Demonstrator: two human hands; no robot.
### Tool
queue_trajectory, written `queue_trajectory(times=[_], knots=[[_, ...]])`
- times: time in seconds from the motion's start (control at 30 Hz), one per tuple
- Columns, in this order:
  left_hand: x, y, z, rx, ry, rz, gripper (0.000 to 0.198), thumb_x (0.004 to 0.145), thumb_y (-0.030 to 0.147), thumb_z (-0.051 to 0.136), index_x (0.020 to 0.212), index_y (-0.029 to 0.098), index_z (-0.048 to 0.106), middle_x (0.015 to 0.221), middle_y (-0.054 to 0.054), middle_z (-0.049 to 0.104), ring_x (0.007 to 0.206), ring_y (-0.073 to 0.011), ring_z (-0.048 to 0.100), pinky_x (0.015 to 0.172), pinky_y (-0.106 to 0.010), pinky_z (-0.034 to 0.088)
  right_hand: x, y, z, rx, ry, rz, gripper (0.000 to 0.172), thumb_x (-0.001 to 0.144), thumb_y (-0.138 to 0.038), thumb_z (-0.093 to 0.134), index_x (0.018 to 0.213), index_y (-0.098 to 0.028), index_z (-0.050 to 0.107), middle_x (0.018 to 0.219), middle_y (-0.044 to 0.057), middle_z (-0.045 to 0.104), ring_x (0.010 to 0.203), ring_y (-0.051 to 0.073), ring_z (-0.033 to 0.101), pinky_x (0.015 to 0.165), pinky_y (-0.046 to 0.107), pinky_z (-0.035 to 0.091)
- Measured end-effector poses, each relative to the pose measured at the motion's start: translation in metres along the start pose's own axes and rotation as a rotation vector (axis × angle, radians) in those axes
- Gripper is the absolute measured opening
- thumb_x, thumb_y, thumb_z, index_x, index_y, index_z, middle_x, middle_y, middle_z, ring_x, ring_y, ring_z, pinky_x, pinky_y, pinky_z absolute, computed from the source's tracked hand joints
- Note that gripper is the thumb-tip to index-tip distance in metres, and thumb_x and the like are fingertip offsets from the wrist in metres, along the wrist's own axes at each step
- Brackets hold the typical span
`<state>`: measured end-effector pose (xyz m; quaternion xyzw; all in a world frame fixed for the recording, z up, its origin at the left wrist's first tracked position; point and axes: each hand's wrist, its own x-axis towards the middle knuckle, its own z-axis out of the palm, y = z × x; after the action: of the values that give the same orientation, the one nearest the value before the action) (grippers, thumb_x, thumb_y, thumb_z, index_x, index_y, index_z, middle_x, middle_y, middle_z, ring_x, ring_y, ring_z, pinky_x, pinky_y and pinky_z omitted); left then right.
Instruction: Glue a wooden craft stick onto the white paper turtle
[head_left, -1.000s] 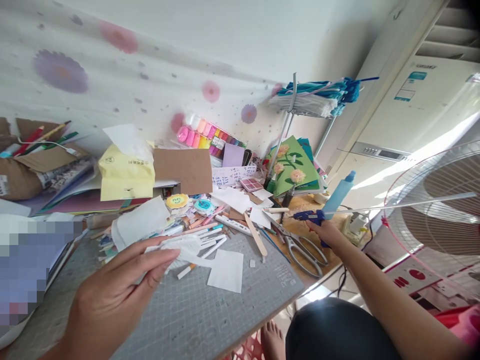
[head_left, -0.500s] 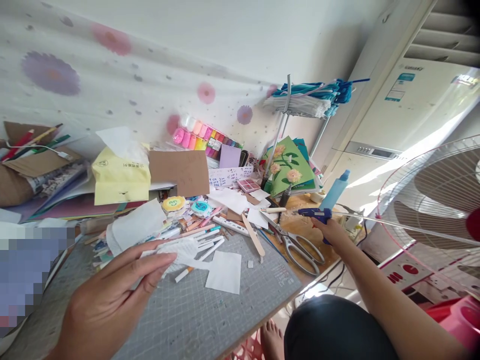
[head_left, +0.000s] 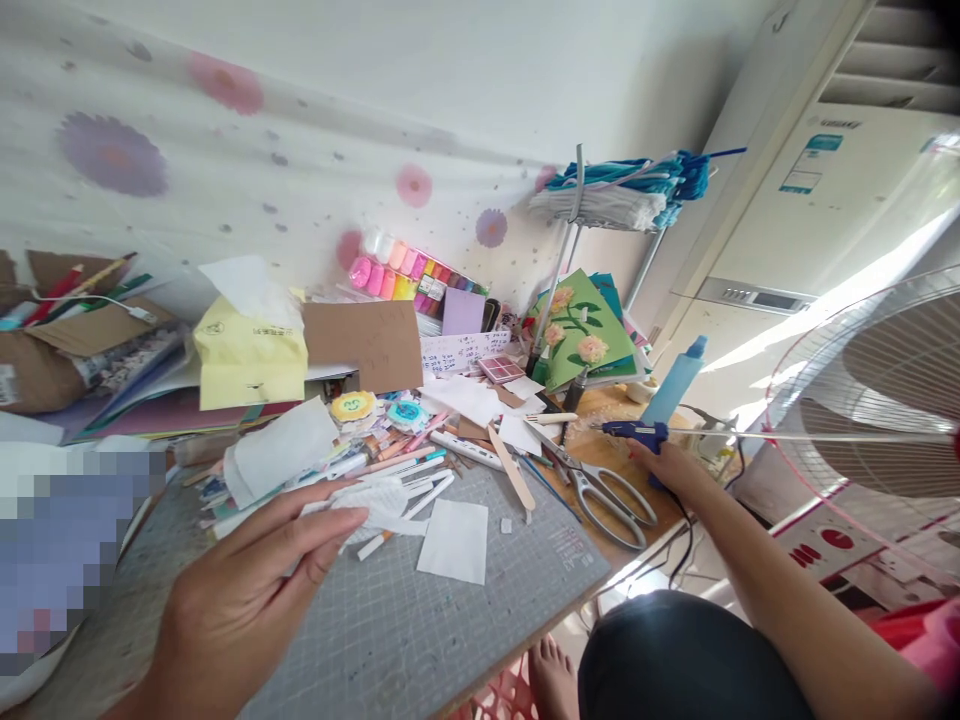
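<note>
Between the thumb and fingers of my left hand is a crumpled piece of white tissue paper, held above the grey cutting mat. My right hand is wrapped round a blue glue gun at the table's right side, its nozzle pointing left. A light-blue bottle stands just behind the glue gun. Below my left hand's paper, a white paper square lies flat on the mat. Large scissors rest between the mat and my right hand, and a wooden stick lies left of them.
Markers, paper scraps and yellow and blue round pieces crowd the mat's back edge. Behind stand a brown card, a yellow paper bag and a green flower picture. A wire-caged fan is at the right.
The view has shifted slightly, so most things sit a little further right. Both hands keep their holds on the tissue paper and the glue gun.
</note>
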<state>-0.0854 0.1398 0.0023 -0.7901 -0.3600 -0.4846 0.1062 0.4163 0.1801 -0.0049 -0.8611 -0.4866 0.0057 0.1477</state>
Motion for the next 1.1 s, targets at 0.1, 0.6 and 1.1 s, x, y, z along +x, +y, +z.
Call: queue_trajectory(times=[0.1, 0.6, 1.1], knots=[[0.006, 0.009, -0.002, -0.058, 0.022, -0.013, 0.020, 0.083, 0.013, 0.059, 0.094, 0.027, 0.068, 0.099, 0.002, 0.069, 0.089, -0.0106, 0.067, 0.085, -0.017, 0.049, -0.025, -0.006, -0.031, -0.091, 0.034, -0.095, 0.051, 0.084, -0.057, 0.051, 0.053, -0.019, 0.062, 0.068, 0.019, 0.065, 0.063, 0.032, 0.063, 0.055, 0.042, 0.042], [0.007, 0.023, 0.007, -0.411, -0.042, -0.379, 0.020, 0.080, 0.010, 0.061, 0.090, 0.025, 0.071, 0.086, -0.002, 0.070, 0.079, -0.0153, 0.067, 0.069, -0.024, 0.055, -0.195, -0.228, -0.004, 0.288, 0.420, -1.378, 0.014, 0.083, -0.022, 0.061, 0.097, -0.020, 0.064, 0.083, 0.005, 0.064, 0.070, 0.021, 0.054, 0.058, 0.032, 0.043], [-0.001, 0.025, 0.009, -0.322, -0.006, -0.558, 0.019, 0.077, 0.016, 0.064, 0.092, 0.024, 0.056, 0.084, 0.001, 0.065, 0.075, -0.0134, 0.065, 0.071, -0.026, 0.054, -0.190, -0.244, -0.007, 0.842, 0.422, -1.237, 0.008, 0.079, -0.009, 0.064, 0.081, -0.017, 0.065, 0.076, 0.005, 0.059, 0.069, 0.016, 0.057, 0.060, 0.028, 0.047]])
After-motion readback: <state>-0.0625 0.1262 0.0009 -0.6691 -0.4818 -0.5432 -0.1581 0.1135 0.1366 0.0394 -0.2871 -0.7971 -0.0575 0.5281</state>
